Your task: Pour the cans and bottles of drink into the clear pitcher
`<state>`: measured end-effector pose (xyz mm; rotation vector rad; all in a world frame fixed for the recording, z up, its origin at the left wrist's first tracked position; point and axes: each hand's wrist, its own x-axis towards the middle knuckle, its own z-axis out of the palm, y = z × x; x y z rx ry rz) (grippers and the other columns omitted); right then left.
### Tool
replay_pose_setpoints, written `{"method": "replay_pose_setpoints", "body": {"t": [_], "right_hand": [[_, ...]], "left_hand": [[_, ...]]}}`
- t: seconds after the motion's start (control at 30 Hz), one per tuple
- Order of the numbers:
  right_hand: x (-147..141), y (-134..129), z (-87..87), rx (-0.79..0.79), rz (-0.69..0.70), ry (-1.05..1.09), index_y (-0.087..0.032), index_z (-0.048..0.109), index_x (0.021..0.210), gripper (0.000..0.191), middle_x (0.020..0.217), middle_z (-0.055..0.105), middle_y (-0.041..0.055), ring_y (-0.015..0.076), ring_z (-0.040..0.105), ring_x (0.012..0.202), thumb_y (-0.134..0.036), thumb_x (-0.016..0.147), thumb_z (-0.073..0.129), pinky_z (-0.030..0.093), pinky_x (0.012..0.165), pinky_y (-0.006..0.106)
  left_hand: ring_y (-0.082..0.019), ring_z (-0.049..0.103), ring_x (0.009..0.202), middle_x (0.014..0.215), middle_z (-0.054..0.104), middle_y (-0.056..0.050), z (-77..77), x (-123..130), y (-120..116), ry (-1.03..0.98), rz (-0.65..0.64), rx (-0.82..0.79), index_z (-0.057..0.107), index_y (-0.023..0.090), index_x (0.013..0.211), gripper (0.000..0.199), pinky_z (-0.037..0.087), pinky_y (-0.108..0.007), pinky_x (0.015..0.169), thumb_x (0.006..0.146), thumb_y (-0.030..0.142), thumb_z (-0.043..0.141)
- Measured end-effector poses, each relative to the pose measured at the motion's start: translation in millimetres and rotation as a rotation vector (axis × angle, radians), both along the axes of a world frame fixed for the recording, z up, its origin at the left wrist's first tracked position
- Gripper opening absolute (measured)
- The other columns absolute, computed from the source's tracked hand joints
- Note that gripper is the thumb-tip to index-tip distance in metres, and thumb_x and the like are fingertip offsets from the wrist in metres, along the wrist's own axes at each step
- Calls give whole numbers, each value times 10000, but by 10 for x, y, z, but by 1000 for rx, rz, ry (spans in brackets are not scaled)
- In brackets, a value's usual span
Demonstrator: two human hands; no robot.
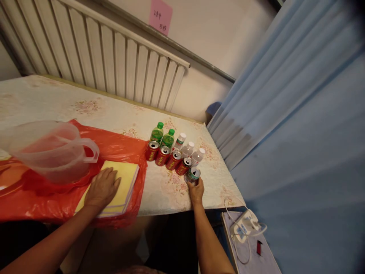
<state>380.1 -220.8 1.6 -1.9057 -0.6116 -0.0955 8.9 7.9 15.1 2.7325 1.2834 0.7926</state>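
My left hand (pixel 103 187) lies flat, fingers slightly apart, on a stack of yellow cloths (pixel 125 180) on a red plastic sheet (pixel 114 142). My right hand (pixel 196 189) has its thumb and fingers around the lower part of a green and silver can (pixel 194 174). That can stands at the near right end of a row with several red cans, one of them a red can (pixel 152 151) at the far left. Behind them is a row of bottles: green-capped bottles (pixel 168 139) on the left and white-capped clear bottles (pixel 197 156) on the right.
A translucent plastic jug (pixel 57 152) rests on the red sheet at left. The flowered tablecloth (pixel 216 175) ends near a blue curtain (pixel 285 133). A power strip (pixel 243 226) with cables sits on a lower surface. A radiator (pixel 114 61) stands behind.
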Motion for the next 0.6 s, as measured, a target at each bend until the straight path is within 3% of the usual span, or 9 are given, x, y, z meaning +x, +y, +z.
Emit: {"method": "replay_pose_setpoints", "body": {"t": [0.6], "right_hand": [[38, 9, 39, 1, 58, 37, -147, 668, 1164, 603, 1092, 747, 107, 264, 668, 968, -414, 625, 703, 517, 892, 372]], "left_hand": [[-415, 501, 1313, 1381, 592, -260, 3, 2, -7, 3, 9, -18, 644, 73, 1228, 503, 425, -574, 1041, 989, 396, 342]]}}
